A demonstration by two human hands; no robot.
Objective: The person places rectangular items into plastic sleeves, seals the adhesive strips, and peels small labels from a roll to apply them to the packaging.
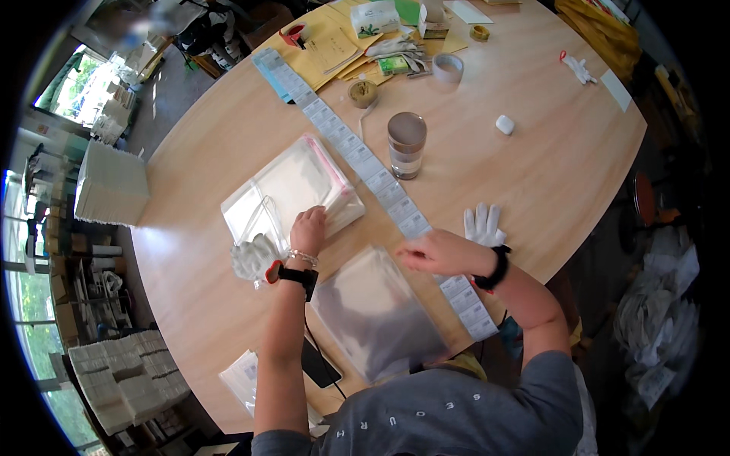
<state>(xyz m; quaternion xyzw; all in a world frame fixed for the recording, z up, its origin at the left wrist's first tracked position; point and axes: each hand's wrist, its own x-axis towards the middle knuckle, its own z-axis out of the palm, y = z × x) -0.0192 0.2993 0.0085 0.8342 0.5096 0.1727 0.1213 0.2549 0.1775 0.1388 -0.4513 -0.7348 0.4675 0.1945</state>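
My left hand (308,230) rests at the near edge of a thick stack of clear plastic bags (285,182). Its fingers are bent and close together; whether they pinch a bag is too small to see. My right hand (433,252) is curled closed over a long strip of printed labels (357,156), and what it grips, if anything, is hidden. Between my arms, nearer to me, lies a second pile of clear bags (380,315). A crumpled white glove (257,257) sits beside my left wrist, and another white glove (484,223) lies just beyond my right hand.
A lidded glass of water (407,146) stands beside the label strip. Tape rolls (363,93), yellow envelopes (327,53) and a tissue pack (374,19) crowd the far side. A small white case (505,125) lies at right. A dark phone (320,365) is by my left forearm.
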